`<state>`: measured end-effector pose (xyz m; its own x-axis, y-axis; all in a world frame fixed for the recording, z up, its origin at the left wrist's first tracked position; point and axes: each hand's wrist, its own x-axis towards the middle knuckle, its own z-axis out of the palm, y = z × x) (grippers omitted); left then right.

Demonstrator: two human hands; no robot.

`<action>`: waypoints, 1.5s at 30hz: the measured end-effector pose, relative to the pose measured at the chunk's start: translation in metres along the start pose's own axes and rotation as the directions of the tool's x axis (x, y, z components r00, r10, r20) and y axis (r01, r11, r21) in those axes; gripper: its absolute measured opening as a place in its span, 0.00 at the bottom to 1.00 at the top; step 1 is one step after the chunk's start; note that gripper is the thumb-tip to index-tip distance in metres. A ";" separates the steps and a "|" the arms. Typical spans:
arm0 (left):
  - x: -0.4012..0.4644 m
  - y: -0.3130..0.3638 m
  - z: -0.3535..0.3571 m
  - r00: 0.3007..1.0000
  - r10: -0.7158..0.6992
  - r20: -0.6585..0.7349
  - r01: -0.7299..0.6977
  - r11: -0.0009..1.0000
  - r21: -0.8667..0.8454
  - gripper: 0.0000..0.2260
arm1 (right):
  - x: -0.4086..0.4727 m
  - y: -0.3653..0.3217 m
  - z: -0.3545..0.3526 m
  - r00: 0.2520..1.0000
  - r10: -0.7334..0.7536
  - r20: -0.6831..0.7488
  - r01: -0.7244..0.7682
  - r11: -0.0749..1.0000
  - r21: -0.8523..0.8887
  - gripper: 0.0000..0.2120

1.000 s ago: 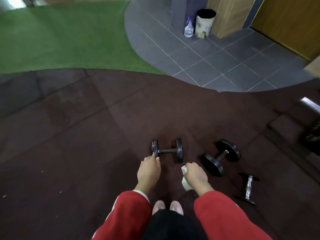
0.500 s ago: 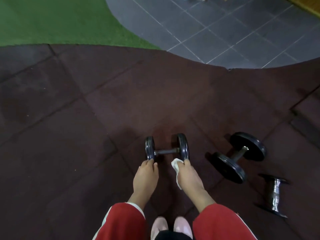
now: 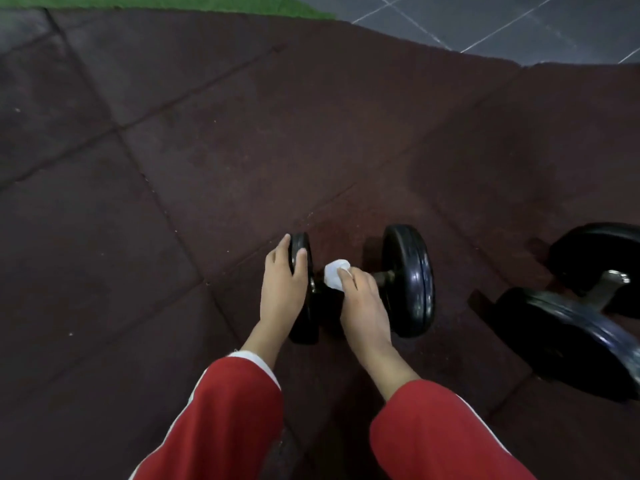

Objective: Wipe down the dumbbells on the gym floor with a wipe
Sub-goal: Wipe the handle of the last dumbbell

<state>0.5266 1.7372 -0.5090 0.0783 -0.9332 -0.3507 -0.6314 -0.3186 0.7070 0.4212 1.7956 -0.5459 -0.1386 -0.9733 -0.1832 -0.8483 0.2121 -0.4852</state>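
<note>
A small black dumbbell (image 3: 408,282) lies on the dark rubber floor at the middle of the view. My left hand (image 3: 282,289) rests over its left plate, fingers curled on the rim. A crumpled white wipe (image 3: 335,273) is pressed on the handle bar by my right hand (image 3: 363,303), which hides most of the bar. A second, larger black dumbbell (image 3: 568,320) lies to the right, partly cut off by the frame edge.
Dark rubber floor tiles (image 3: 173,168) spread to the left and ahead. A strip of green turf (image 3: 173,1) and grey tiles (image 3: 519,22) lie along the top edge. Red sleeves cover both forearms.
The view has dropped closer to the floor. My left hand went onto the left plate and my right hand brought the wipe onto the bar. The third dumbbell has left the view.
</note>
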 end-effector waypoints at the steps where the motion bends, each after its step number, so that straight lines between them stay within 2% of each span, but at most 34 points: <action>1: 0.005 -0.005 0.006 0.999 -0.008 -0.052 0.004 0.997 -0.074 0.21 | 0.006 0.004 0.015 0.997 -0.055 -0.061 0.053 0.998 -0.024 0.18; 5: 0.011 -0.015 0.021 0.972 -0.074 -0.225 0.013 0.965 -0.261 0.16 | 0.023 0.016 0.059 0.943 -0.230 -0.241 0.222 0.973 -0.060 0.14; 7: 0.011 -0.017 0.023 0.968 -0.078 -0.240 0.000 0.950 -0.311 0.16 | 0.026 0.016 0.067 0.923 -0.251 -0.293 0.244 0.968 -0.061 0.12; 10: 0.018 -0.018 0.024 0.966 -0.055 -0.253 -0.024 0.954 -0.299 0.17 | 0.033 0.013 0.073 0.905 -0.265 -0.334 0.259 0.964 -0.064 0.12; 15: 0.026 -0.013 0.021 0.967 -0.055 -0.247 -0.012 0.965 -0.262 0.18 | 0.042 0.007 0.064 0.908 -0.314 -0.276 0.286 0.948 -0.136 0.13; 17: 0.023 -0.014 0.021 0.965 -0.057 -0.257 -0.025 0.952 -0.305 0.17 | 0.036 0.007 0.064 0.915 -0.323 -0.244 0.290 0.943 -0.160 0.16; 23: 0.013 -0.018 0.025 0.937 -0.111 -0.332 -0.036 0.913 -0.407 0.14 | 0.023 0.026 0.063 0.881 -0.393 -0.264 0.332 0.911 -0.246 0.20; 30: 0.008 -0.021 0.025 0.916 -0.127 -0.380 -0.042 0.913 -0.405 0.11 | 0.025 0.009 0.052 0.918 -0.308 -0.249 0.272 0.947 -0.170 0.16; 33: 0.008 -0.021 0.025 0.914 -0.122 -0.387 -0.048 0.915 -0.402 0.11 | 0.031 0.003 0.041 0.968 -0.238 -0.081 0.225 0.964 -0.140 0.13; 35: 0.008 -0.022 0.025 0.915 -0.125 -0.384 -0.045 0.914 -0.403 0.12 | 0.033 0.004 0.039 0.977 -0.205 -0.049 0.197 0.970 -0.143 0.15; 37: 0.007 -0.021 0.025 0.915 -0.124 -0.384 -0.045 0.915 -0.402 0.11 | 0.027 0.004 0.039 0.962 -0.263 -0.075 0.248 0.954 -0.171 0.21; 41: 0.006 -0.020 0.026 0.908 -0.122 -0.400 -0.059 0.909 -0.412 0.09 | 0.025 0.007 0.045 0.933 -0.328 -0.149 0.281 0.922 -0.268 0.17; 45: 0.004 -0.024 0.027 0.906 -0.116 -0.406 -0.069 0.908 -0.413 0.10 | 0.033 0.001 0.033 0.962 -0.272 -0.032 0.256 0.934 -0.249 0.15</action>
<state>0.5213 1.7453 -0.5437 0.4575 -0.8764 -0.1507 -0.2600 -0.2939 0.9198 0.4321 1.7663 -0.5804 0.0813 -0.9966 -0.0166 -0.9550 -0.0731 -0.2875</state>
